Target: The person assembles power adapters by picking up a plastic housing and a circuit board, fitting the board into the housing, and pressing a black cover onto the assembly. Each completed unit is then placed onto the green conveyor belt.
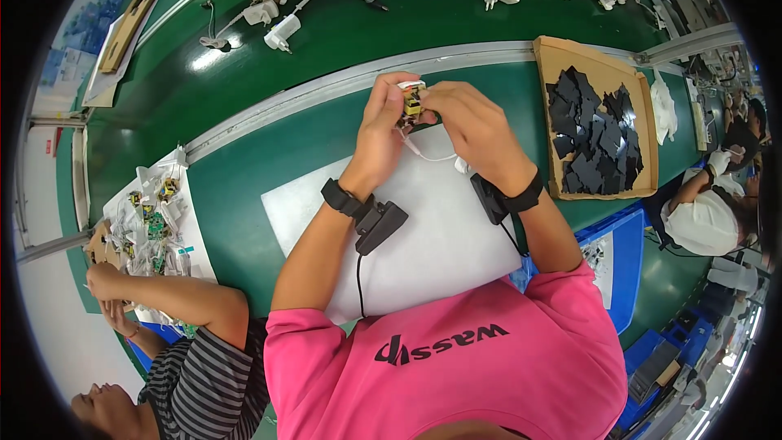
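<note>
A small circuit board (412, 103) with yellow and black parts and a white edge is held up above the far edge of the foam sheet. My left hand (377, 132) is closed around its left side, thumb and fingers gripping it. From the right, my right hand (479, 126) has its fingertips pinched at the board's right side, partly hiding it. A thin white cable (429, 156) hangs from the board and loops toward my right palm. Below both hands lies a white foam sheet (407, 236) on the green table (236, 187).
On the right stands an open cardboard box (556, 183) of black sheet pieces (599, 134). A green conveyor belt (423, 24) carries white adapters (283, 33) beyond a metal rail (326, 81). At left, a co-worker's arm (179, 293) reaches toward piled boards and cables (155, 224).
</note>
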Tool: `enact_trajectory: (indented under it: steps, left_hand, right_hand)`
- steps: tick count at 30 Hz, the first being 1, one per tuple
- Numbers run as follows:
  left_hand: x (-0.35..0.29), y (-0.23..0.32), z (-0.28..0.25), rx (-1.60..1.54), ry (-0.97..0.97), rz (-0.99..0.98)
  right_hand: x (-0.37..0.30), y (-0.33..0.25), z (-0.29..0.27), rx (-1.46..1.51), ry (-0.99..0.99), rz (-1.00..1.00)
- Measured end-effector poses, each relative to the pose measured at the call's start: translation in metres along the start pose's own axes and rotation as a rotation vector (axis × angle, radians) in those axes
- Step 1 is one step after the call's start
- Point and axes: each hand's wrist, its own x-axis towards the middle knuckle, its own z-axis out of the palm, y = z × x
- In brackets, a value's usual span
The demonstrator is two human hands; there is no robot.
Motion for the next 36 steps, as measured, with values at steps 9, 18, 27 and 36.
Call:
enact_trajectory:
  steps: [9, 18, 27, 36]
  left_hand:
    - [-0.006, -0.003, 0.006, 0.596, -0.036, 0.202]
    - [-0.005, -0.01, 0.01, 0.782, -0.02, 0.453]
    - [-0.01, -0.011, 0.0, 0.779, 0.008, 0.414]
    - [0.0, 0.001, 0.007, 0.682, -0.055, 0.308]
  right_hand:
    - [0.001, 0.003, -0.016, 0.833, -0.009, 0.667]
    - [0.002, 0.005, -0.018, 1.073, -0.08, 0.83]
    - [-0.004, 0.01, -0.003, 1.048, -0.061, 0.739]
    - [0.004, 0.007, 0.0, 0.711, 0.007, 0.641]
